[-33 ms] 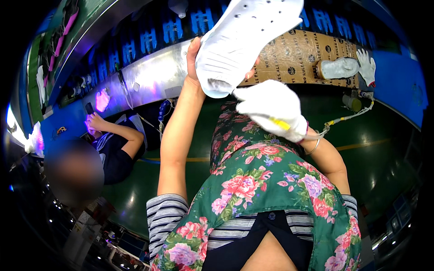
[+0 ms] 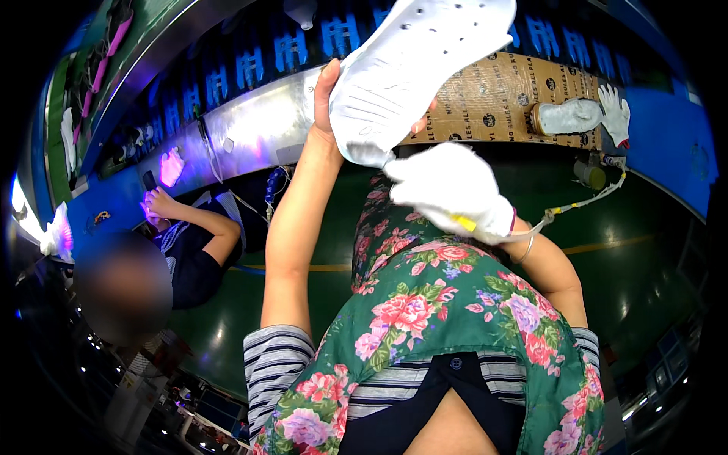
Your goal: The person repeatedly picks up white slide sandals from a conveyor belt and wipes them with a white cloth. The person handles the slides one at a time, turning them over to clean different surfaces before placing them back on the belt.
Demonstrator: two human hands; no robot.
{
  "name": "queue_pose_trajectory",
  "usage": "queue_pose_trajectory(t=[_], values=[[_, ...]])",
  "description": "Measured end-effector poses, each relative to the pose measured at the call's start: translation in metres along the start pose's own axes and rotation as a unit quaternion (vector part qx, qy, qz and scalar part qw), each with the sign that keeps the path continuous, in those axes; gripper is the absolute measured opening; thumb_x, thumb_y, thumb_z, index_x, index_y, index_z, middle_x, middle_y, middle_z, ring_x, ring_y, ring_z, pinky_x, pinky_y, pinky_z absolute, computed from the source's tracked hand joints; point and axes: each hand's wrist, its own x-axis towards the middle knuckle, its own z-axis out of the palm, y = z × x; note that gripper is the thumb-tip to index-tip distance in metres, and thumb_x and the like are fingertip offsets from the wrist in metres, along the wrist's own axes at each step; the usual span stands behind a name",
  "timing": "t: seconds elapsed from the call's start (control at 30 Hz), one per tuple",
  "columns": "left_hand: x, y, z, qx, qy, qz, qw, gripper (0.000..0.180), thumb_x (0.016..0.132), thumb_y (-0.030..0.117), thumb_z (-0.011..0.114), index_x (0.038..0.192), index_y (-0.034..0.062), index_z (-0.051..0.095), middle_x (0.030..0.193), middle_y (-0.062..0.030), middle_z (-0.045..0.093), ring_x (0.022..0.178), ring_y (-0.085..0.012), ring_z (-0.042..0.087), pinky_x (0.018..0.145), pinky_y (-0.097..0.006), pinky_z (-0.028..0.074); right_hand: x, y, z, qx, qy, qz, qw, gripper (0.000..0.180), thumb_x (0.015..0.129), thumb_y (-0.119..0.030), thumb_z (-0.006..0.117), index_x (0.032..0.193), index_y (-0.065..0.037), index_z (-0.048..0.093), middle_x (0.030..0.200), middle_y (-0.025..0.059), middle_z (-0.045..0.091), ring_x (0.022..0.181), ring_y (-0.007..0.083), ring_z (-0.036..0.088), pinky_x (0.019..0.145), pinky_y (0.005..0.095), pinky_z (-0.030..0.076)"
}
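My bare left hand point(image 2: 324, 114) is wrapped round a white shoe-shaped piece point(image 2: 402, 83), thumb on its left side and fingertips showing at its right. Small dark holes dot its broad far end; creases run across the part nearer me. At the narrow near end is my right hand point(image 2: 451, 189), in a white knit glove with a yellow mark. Its fingers are pinched together against the tip of that end; what they grip is hidden. A pale hose point(image 2: 565, 208) with yellow bands runs to the right wrist.
Printed brown cardboard point(image 2: 485, 98) covers part of the bench. On it, at the right, lie another white shoe-shaped piece point(image 2: 569, 117) and a white glove point(image 2: 613, 114). Blue racks point(image 2: 337, 34) line the far side. To the left, another person's hands point(image 2: 158, 205) work at the bench.
My right hand has shifted slightly left. The near end of the white piece now looks drawn out toward the gloved fingers, and the piece has tilted slightly.
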Motion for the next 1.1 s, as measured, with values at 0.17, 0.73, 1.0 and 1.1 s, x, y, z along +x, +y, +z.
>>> queue_pose_trajectory(t=[0.17, 0.73, 1.0, 1.1], values=[[-0.004, 0.000, 0.010, 0.022, 0.098, -0.021, 0.995, 0.107, 0.076, 0.078, 0.062, 0.151, 0.0053, 0.042, 0.135, -0.0352, 0.051, 0.110, -0.0468, 0.058, 0.081, -0.053, 0.053, 0.007, -0.014, -0.004, 0.131, 0.014, 0.037, 0.991, 0.026, 0.074, -0.007, 0.082, 0.098, -0.017, 0.079, 0.104, 0.0069, 0.077, 0.087, 0.0239, 0.073, 0.074, 0.0342, 0.056], [0.007, 0.002, 0.015, 0.013, 0.095, 0.045, 0.994, 0.099, 0.084, 0.071, 0.061, 0.152, 0.0017, 0.039, 0.131, -0.0320, 0.057, 0.108, -0.0458, 0.063, 0.080, -0.054, 0.057, 0.005, -0.012, 0.003, 0.256, 0.118, 0.176, 0.943, 0.014, 0.078, -0.003, 0.081, 0.091, -0.006, 0.078, 0.100, 0.0109, 0.077, 0.085, 0.0222, 0.072, 0.077, 0.0322, 0.056], [0.002, 0.003, 0.010, 0.084, 0.137, 0.032, 0.986, 0.110, 0.083, 0.085, 0.049, 0.157, 0.0056, 0.031, 0.144, -0.0294, 0.050, 0.124, -0.0500, 0.056, 0.101, -0.061, 0.050, 0.003, -0.015, -0.011, 0.297, 0.162, 0.226, 0.913, 0.014, 0.080, -0.002, 0.080, 0.094, -0.003, 0.078, 0.097, 0.0100, 0.077, 0.089, 0.0201, 0.073, 0.081, 0.0312, 0.058], [0.010, -0.022, 0.035, 0.115, 0.284, 0.095, 0.947, 0.110, 0.084, 0.086, 0.042, 0.157, 0.0049, 0.029, 0.141, -0.0286, 0.053, 0.120, -0.0481, 0.059, 0.098, -0.059, 0.053, 0.018, 0.002, -0.042, 0.064, 0.130, 0.190, 0.971, 0.013, 0.077, -0.001, 0.080, 0.089, -0.004, 0.078, 0.093, 0.0105, 0.077, 0.083, 0.0227, 0.073, 0.077, 0.0320, 0.057]])
